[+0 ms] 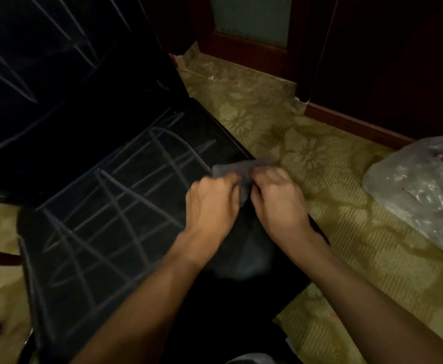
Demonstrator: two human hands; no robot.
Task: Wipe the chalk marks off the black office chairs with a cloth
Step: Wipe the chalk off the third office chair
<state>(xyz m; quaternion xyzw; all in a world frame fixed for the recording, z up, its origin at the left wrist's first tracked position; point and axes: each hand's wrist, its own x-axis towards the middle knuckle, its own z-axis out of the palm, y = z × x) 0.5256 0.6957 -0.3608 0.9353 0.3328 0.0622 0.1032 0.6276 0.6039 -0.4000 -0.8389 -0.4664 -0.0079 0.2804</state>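
Observation:
A black office chair [65, 158] fills the left half of the view. Crossing chalk lines [115, 214] cover its seat, and more chalk lines run over the backrest [44, 48]. A small grey cloth [241, 170] is bunched above the seat's right edge. My left hand [212, 203] and my right hand [278, 203] both grip the cloth from below, fingers curled into it, side by side. The lower part of the cloth is hidden between my hands.
Patterned green-yellow carpet [320, 158] covers the floor to the right. A crumpled clear plastic bag [420, 190] lies at the right edge. Dark wooden skirting and a door frame [346, 122] run along the back. Something dark lies below my forearms.

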